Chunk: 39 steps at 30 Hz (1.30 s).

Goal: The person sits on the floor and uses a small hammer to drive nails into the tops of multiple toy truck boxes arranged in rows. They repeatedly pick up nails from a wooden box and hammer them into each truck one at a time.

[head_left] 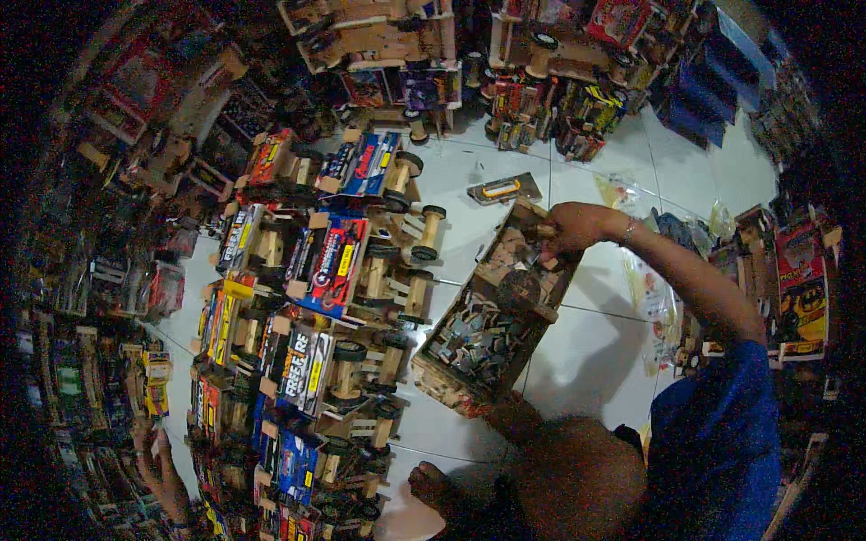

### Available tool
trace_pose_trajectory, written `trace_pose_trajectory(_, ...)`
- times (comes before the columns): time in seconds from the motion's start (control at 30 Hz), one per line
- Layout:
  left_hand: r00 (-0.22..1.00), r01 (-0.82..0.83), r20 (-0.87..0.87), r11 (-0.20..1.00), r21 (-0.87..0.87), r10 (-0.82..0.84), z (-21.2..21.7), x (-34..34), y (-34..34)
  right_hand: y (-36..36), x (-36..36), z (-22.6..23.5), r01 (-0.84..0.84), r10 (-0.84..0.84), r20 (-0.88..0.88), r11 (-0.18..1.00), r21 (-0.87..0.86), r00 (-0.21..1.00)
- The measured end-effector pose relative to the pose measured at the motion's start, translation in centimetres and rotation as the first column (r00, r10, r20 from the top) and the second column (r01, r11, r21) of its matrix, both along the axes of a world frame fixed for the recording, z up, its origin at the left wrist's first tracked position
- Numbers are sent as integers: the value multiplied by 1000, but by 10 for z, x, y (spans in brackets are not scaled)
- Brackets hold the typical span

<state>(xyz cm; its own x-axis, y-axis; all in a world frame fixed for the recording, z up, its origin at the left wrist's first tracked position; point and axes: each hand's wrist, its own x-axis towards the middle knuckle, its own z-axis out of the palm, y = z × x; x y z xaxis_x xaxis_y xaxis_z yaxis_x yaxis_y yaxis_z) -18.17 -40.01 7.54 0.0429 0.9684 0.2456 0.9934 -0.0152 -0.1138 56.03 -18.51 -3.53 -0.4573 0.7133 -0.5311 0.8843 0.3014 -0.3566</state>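
Observation:
A long open wooden box (561, 287) lies at a slant on the floor, filled with many small wood pieces and dark scraps. My right hand (577, 231) reaches over its far end, fingers curled down among the pieces; what they close on is too dark to make out. At the far left, in dim light, my left hand (161, 464) stretches its fingers out below a small yellow-and-red toy truck (156, 383). Whether it touches anything there is unclear. Rows of wooden toy trucks (332, 266) with printed panels and black wheels stand left of the box.
A tool with a yellow-edged handle (505, 188) lies beyond the box. Plastic bags (663, 311) are spread to its right. More toy trucks (383, 41) are stacked at the back. My bent knee (582, 464) and a bare foot (431, 485) are close to the box's near end.

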Motion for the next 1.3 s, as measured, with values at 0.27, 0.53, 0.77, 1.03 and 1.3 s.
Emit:
trace_pose_trajectory(0.27,402,208,916,975,-76,-14,41,216,36,-29,-117,126,48,-293,-566,912,-407,771)
trace_pose_trajectory(0.53,-404,540,867,841,-31,292,42,249,21,-62,-285,177,-245,-149,-761,893,-378,631)
trace_pose_trajectory(0.77,-344,162,939,986,27,31,37,187,-24,-105,-374,179,-200,-257,-704,845,-496,662)
trace_pose_trajectory(1.03,-145,-72,988,995,-66,55,28,79,-83,-127,-401,173,-43,-267,-561,877,-478,784)
trace_pose_trajectory(1.3,-44,-102,979,974,-200,197,7,-15,-111,-108,-344,158,333,-471,-546,881,-337,693)
